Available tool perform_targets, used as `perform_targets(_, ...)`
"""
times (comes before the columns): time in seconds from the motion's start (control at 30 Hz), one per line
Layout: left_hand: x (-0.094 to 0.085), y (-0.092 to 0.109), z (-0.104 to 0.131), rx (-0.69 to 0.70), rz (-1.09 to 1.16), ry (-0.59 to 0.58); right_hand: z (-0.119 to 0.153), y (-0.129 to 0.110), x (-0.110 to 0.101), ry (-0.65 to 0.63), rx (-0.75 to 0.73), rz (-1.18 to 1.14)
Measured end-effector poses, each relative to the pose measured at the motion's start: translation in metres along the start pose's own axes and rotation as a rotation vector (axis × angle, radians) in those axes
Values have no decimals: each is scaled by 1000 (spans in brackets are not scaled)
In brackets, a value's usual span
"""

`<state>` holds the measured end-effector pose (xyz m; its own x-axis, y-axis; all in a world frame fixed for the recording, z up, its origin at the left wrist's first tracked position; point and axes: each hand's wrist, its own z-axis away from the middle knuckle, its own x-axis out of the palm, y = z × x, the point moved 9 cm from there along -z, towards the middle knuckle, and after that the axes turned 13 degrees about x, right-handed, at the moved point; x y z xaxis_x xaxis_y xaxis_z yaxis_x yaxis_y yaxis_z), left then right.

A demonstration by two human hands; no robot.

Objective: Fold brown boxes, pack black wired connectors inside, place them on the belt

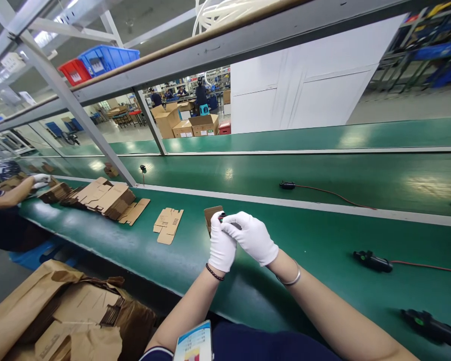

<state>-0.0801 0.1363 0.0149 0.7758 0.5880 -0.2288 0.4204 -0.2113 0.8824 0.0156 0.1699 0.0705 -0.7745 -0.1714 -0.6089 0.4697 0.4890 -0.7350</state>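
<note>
Both of my hands wear white gloves and meet over the green bench. My left hand is wrapped round a small brown cardboard box, whose flap shows beyond the fingers. My right hand is closed with its fingertips at the box's mouth, against a small black part that peeks out between the hands. Most of that part is hidden by the gloves. Left of the hands lies a flat, unfolded cardboard box.
A stack of flat cartons lies farther left. Black cylindrical devices with red wires lie at right, one device nearest my arm; another device is on the back strip. A co-worker's gloved hand is at far left. An upright post rises there.
</note>
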Motion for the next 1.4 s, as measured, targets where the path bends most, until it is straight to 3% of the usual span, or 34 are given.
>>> perform_targets(0.17, -2, -8, 4, -45, 8, 44, -8, 8, 9, -12, 125, -107)
perform_targets(0.37, -22, -9, -6, 40, -128, -111, -27, -4, 13, -63, -79, -25)
perform_targets(0.43, -35, -15, -13, 124, -211, -146, -39, -9, 23, -145, -184, 80)
perform_targets(0.53, -45, -40, -25, 137, -273, -221, -50, -13, 56, -406, -331, 353)
perform_targets(0.6, -39, -63, -28, 55, -242, -344, -54, -10, 76, -553, -375, 517)
perform_targets(0.7, -28, -84, -27, -65, -176, -449, -60, -11, 93, -643, -378, 626)
perform_targets(0.87, -26, -82, -29, -65, -100, -402, -63, -16, 105, -725, -384, 730)
perform_targets(1.2, -28, -87, -30, -88, -151, -439, -67, -7, 102, -806, -346, 790)
perform_targets(1.4, -26, -89, -30, -88, -204, -437, -64, 3, 126, -785, -254, 721)
